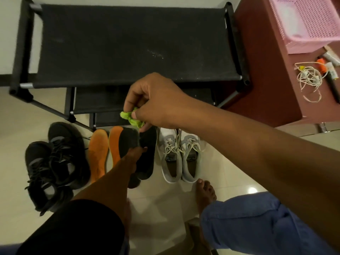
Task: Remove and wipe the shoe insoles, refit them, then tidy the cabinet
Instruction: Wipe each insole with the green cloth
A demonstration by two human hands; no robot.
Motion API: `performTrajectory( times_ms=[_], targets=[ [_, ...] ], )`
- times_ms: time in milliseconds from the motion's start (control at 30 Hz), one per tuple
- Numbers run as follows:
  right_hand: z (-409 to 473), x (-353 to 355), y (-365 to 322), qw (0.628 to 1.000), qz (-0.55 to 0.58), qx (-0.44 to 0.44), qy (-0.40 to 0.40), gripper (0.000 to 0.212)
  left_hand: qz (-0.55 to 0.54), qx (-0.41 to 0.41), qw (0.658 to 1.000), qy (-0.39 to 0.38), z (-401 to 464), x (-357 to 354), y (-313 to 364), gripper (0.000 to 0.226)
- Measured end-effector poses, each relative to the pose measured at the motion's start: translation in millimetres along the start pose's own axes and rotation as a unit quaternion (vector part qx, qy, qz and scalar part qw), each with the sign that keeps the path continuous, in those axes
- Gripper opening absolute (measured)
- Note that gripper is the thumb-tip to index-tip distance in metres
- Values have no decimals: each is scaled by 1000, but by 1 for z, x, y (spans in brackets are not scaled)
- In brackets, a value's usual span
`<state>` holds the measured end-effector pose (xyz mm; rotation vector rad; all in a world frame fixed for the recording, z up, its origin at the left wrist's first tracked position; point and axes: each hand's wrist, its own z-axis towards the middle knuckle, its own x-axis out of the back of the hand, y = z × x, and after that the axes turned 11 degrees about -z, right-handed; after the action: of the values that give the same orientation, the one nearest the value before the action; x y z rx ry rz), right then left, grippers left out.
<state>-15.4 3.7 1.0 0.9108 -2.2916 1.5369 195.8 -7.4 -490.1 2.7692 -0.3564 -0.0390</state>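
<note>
My right hand [156,102] hovers over the floor and pinches a crumpled green cloth [131,119]. Below it my left hand [135,153] holds a black insole [127,139] lifted off the floor, its fingers partly hidden. A second black insole [148,155] lies beside it. Two orange insoles [98,153] lie to the left, the nearer one partly under the held insole. A black pair of shoes [53,162] stands at the left and a grey-white pair [179,155] at the right. The black shoe rack [128,46] stands behind them with bare shelves.
A dark red cabinet [272,85] at the right carries a pink basket [309,21], tangled string [309,80] and small tubes. My bare foot [205,192] and blue-trousered knee [257,227] are at the lower right on the pale tiled floor.
</note>
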Motion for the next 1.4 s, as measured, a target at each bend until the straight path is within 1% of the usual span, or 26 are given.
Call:
performTrajectory(
  times_ms=[67, 100, 133, 233, 333, 400, 467, 533, 567, 667, 733, 800, 867, 933, 967, 1000, 1067, 1133, 1167, 1233, 1333, 1400],
  targets=[
    [0, 3, 0, 1000, -2, -6, 12, 24, 18, -12, 999, -26, -150, -26, 56, 50],
    [0, 4, 0, 1000, 0, -10, 17, 24, 17, -13, 999, -47, -183, -28, 70, 48],
    [0, 6, 0, 1000, 1, -13, 24, 23, 28, -3, 998, -64, -212, -27, 81, 46],
    [-2, 13, 0, 999, 3, -21, 50, 19, 66, -13, 993, -100, -275, -24, 111, 40],
    [-5, 17, -2, 996, 7, -24, 80, 15, 153, -49, 981, -112, -343, -20, 138, 26],
    [-10, 17, -7, 995, 7, -24, 98, 16, 191, -76, 971, -120, -382, -15, 152, 30],
    [-18, 17, -12, 993, -5, -17, 114, 24, 199, -124, 965, -114, -423, -9, 162, 33],
    [-26, 16, -16, 989, -10, 2, 147, 32, 172, -171, 962, -125, -464, -6, 166, 35],
    [-30, 16, -19, 985, -14, 19, 174, 33, 146, -185, 961, -147, -482, -4, 166, 37],
    [-45, 14, -29, 964, -30, 72, 254, 31, 47, -219, 953, -204, -525, -3, 159, 41],
    [-56, 13, -35, 953, -10, 93, 288, 27, -23, -242, 943, -227, -541, -6, 152, 46],
    [-65, 15, -39, 945, 26, 106, 307, 22, -93, -261, 925, -261, -547, -11, 147, 52],
    [-70, 19, -45, 939, 46, 113, 321, 20, -150, -261, 906, -297, -555, -19, 147, 52],
    [-71, 24, -50, 931, 63, 114, 342, 19, -165, -267, 898, -308, -564, -31, 156, 42],
    [-71, 25, -52, 927, 72, 110, 352, 18, -164, -266, 896, -315, -566, -37, 161, 45],
    [-70, 26, -54, 923, 78, 103, 361, 17, -167, -263, 895, -320, -567, -42, 165, 53],
    [-67, 28, -53, 916, 77, 94, 382, 16, -188, -254, 894, -317, -563, -51, 173, 69],
    [-63, 29, -50, 913, 66, 92, 393, 16, -204, -242, 891, -326, -553, -57, 174, 76],
    [-61, 29, -49, 913, 64, 93, 392, 16, -211, -239, 890, -324, -548, -60, 175, 77],
    [-55, 31, -49, 915, 72, 103, 384, 17, -224, -251, 895, -294, -539, -65, 178, 74],
    [-46, 35, -49, 926, 77, 125, 347, 23, -234, -275, 898, -250, -530, -68, 187, 67],
    [-39, 38, -46, 929, 69, 138, 335, 28, -229, -284, 900, -240, -526, -67, 191, 65]
  ],
)
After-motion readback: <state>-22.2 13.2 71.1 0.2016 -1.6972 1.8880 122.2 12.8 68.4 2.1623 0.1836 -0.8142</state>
